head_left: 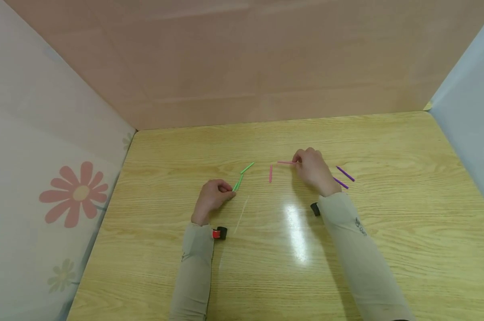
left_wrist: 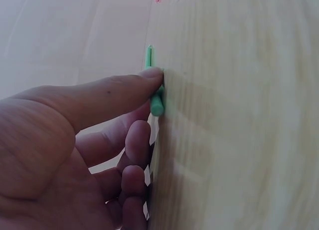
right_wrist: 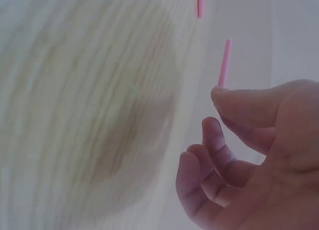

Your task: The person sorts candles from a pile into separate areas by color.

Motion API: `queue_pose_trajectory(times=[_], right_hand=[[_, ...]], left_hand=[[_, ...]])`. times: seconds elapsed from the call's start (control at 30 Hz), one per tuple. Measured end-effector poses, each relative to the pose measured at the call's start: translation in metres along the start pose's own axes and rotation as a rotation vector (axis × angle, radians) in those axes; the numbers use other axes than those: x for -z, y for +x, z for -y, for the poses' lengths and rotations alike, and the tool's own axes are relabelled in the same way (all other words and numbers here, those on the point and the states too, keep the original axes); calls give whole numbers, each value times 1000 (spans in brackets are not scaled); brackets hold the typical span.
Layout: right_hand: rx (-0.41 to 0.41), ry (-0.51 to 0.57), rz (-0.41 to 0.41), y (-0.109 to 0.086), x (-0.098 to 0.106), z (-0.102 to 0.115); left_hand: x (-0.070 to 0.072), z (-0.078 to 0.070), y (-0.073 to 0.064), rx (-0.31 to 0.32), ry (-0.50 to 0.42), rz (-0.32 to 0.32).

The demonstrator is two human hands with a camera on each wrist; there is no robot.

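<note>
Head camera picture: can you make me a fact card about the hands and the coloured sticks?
Left hand: pinches a thin, straight green stick
Right hand: pinches a thin, straight pink stick
Farthest green: another green stick, ahead and right of the left hand
Loose pink: another pink stick, between the hands, touching neither
Purple: two thin purple sticks, right of the right hand
Table: yellowish, wood-grain top

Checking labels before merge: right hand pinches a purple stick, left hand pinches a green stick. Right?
Wrong colour: the right hand pinches a pink stick, as the right wrist view shows. The left hand pinches a green stick, as you said.
</note>
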State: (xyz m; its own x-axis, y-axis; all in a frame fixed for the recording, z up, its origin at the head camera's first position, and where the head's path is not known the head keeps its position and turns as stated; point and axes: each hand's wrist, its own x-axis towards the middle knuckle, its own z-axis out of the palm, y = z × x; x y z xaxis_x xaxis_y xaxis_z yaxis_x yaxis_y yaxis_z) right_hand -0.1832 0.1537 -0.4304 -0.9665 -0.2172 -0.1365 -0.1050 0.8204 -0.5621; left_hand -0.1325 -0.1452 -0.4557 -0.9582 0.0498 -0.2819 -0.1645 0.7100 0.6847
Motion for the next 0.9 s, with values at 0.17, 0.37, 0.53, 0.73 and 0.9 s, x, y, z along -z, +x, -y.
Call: queue_pose_trajectory(times=[0.17,0.37,0.53,0.73,0.9], right_hand=[[-1,-12,5,6,1,0],[-19,-24,12,14,0,-2],[-45,-25,15,18,-1,-4],[-60,-28,17,22,-3,-5],[-71,-32,29,22,-3,-3]], left_hand=[[0,0,0,2,1,-3],[0,0,0,-5,-13,-10],[0,0,0,-11,-6,-17],[-1,1,1,-15,6,-18],[-1,1,1,-15,5,-21]])
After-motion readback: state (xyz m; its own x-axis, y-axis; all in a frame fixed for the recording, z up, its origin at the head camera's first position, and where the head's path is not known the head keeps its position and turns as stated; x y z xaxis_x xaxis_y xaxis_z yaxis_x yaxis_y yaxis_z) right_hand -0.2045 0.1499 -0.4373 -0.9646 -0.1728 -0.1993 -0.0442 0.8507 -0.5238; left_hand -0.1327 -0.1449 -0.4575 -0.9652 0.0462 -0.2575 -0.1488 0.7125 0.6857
